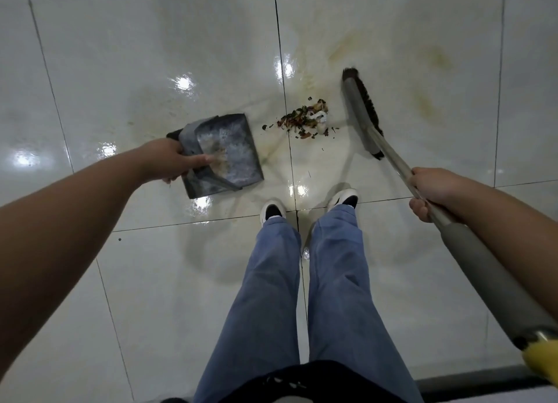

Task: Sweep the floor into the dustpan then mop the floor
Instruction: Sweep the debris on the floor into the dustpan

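A grey dustpan (232,149) lies on the glossy white tiled floor (151,70), its open mouth turned right. My left hand (170,161) grips its back end, with one finger lying along the inside. A small pile of dirt (305,120), made of leaf bits and white scraps, sits just right of the pan. Beyond the pile stands the broom head (360,109), grey with dark bristles. My right hand (431,191) grips the broom's metal shaft (392,158) above a grey sleeve.
Yellow-brown stains (428,100) smear the tiles at the upper right. My two feet in white shoes (342,197) stand just behind the pile. A dark strip (471,381) runs along the bottom right edge. Dark grout lines cross the floor.
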A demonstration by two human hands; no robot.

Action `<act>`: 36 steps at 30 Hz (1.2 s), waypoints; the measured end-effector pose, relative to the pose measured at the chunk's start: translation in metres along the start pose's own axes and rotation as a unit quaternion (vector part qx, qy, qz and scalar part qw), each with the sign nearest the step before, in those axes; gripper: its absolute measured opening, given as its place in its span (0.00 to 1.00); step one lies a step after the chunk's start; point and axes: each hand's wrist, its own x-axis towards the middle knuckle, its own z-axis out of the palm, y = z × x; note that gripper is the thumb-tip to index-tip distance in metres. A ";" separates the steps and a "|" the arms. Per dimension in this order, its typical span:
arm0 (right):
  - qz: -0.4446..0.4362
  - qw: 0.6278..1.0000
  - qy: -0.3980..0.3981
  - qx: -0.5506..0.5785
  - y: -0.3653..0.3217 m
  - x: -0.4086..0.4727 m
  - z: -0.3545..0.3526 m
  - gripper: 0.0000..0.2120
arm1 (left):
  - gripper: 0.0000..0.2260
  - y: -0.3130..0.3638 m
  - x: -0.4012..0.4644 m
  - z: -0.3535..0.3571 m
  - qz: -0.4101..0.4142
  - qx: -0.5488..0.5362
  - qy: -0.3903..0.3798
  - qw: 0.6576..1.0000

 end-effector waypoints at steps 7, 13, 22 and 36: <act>-0.022 1.000 -0.003 0.005 0.006 -0.002 0.010 0.13 | 0.08 -0.011 0.003 -0.024 0.037 -0.072 0.009 0.997; -0.034 0.999 0.007 -0.012 0.010 -0.004 0.011 0.13 | 0.17 -0.048 -0.002 0.005 -0.023 -0.104 0.040 0.994; -0.022 1.000 0.013 -0.014 0.004 -0.008 0.013 0.13 | 0.11 -0.065 -0.014 0.025 -0.080 -0.387 0.041 0.918; -0.023 1.000 0.011 0.005 -0.006 -0.017 0.023 0.13 | 0.14 -0.010 0.014 -0.008 -0.012 -0.326 0.091 0.941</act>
